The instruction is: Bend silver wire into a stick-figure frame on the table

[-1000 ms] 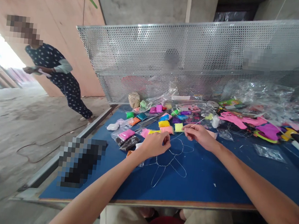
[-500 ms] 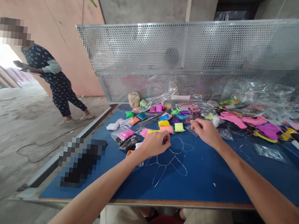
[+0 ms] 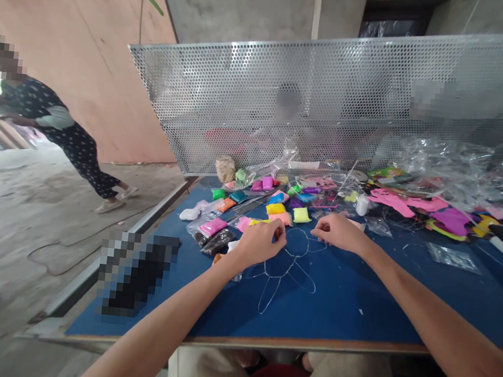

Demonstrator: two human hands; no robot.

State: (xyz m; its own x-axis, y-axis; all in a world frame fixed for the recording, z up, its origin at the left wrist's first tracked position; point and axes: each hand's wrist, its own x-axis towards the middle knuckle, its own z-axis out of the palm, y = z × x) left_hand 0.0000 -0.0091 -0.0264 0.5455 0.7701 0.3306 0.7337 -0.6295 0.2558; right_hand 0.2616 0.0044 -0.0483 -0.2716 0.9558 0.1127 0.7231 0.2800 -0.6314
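Note:
A thin wire frame (image 3: 279,275) bent into a ring with several loops lies on the blue tabletop (image 3: 337,311). My left hand (image 3: 260,241) is closed at its upper left, thumb and fingers pinched on the wire and hiding part of it. Just above the frame's right loop is my right hand (image 3: 337,232), fingertips pressed together; what they hold, if anything, is too fine to make out. A thin pale strand rises behind that hand, and I cannot tell whether it is gripped. Small packets of coloured clay, such as a yellow packet (image 3: 301,215), lie just beyond both hands.
A perforated metal panel (image 3: 262,87) stands along the table's back. Pink cut pieces (image 3: 394,200) and crumpled clear plastic (image 3: 447,158) are heaped at the right. A dark, blurred object (image 3: 141,276) lies at left. Beyond the table a person (image 3: 61,120) is on the floor.
My right hand has come down and nearer to the wire frame's right loop. My left hand has stayed in place. The person at the left has moved farther left.

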